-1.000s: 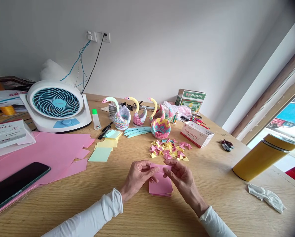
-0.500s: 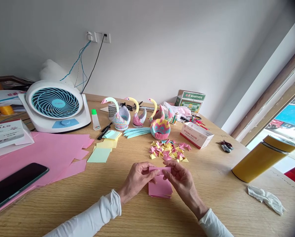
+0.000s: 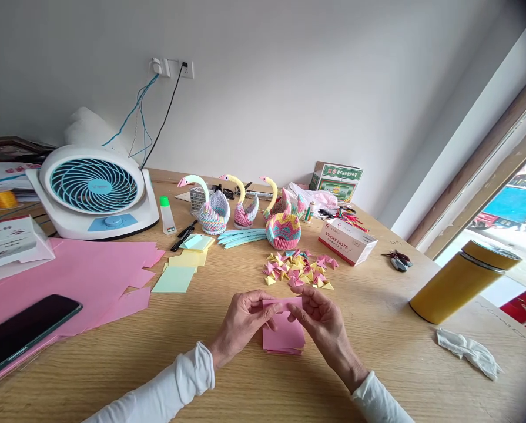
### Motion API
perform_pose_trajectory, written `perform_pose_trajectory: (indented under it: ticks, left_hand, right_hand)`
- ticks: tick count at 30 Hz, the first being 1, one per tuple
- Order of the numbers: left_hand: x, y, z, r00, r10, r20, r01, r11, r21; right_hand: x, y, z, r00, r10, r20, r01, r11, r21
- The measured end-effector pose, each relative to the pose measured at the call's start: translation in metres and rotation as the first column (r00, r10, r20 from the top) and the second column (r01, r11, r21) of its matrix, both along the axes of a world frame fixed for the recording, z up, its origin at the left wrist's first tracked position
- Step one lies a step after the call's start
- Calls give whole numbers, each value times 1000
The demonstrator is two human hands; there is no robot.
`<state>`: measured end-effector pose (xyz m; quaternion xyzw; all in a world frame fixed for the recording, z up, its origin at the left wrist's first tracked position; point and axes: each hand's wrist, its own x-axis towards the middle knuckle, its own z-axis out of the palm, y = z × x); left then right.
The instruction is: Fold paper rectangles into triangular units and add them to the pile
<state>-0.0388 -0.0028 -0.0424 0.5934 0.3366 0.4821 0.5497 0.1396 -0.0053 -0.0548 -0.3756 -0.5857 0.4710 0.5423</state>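
Between my two hands is a small pink paper strip [image 3: 282, 304], which looks folded. My left hand [image 3: 244, 322] pinches its left end between thumb and fingers. At the right end, my right hand [image 3: 321, 320] grips it the same way. Just below the strip lies a stack of pink paper squares [image 3: 282, 336], its upper edge partly covered by my fingers. Beyond my hands, a heap of folded paper triangles [image 3: 298, 269] in pink and yellow is spread on the wooden table [image 3: 227, 393]. A round pink, yellow and blue paper basket shape [image 3: 284, 231] stands behind the heap.
Several paper swans [image 3: 214, 210] stand at the back. On the left are a fan [image 3: 99, 191], pink sheets [image 3: 90, 264], a phone [image 3: 29, 332] and sticky notes [image 3: 174, 279]. Rightward are a sticky note box [image 3: 348, 242], pliers [image 3: 397, 260], a yellow flask [image 3: 461, 285] and a crumpled white cloth [image 3: 469, 351].
The whole view has shifted slightly, so things sit a little further left. Both hands keep their grip on the pink paper strip with hardly any visible movement.
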Motion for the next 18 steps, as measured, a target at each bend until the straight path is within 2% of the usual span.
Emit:
perform_pose_trajectory:
  ticks: [5, 8, 13, 18]
  left_hand:
    - [-1, 2, -8, 1000, 0, -25, 0, 1000, 13]
    - [-1, 3, -11, 995, -1, -95, 4, 999, 32]
    - [-3, 2, -11, 981, -31, -194, 44, 997, 62]
    - [-2, 1, -9, 985, -60, -164, 67, 997, 39]
  right_hand:
    - [0, 1, -3, 1000, -20, -15, 20, 1000, -9]
    - [1, 0, -5, 999, -53, -2, 53, 999, -1]
    - [0, -2, 3, 999, -47, 7, 47, 999, 6]
    - [-3, -3, 11, 998, -16, -62, 12, 998, -66]
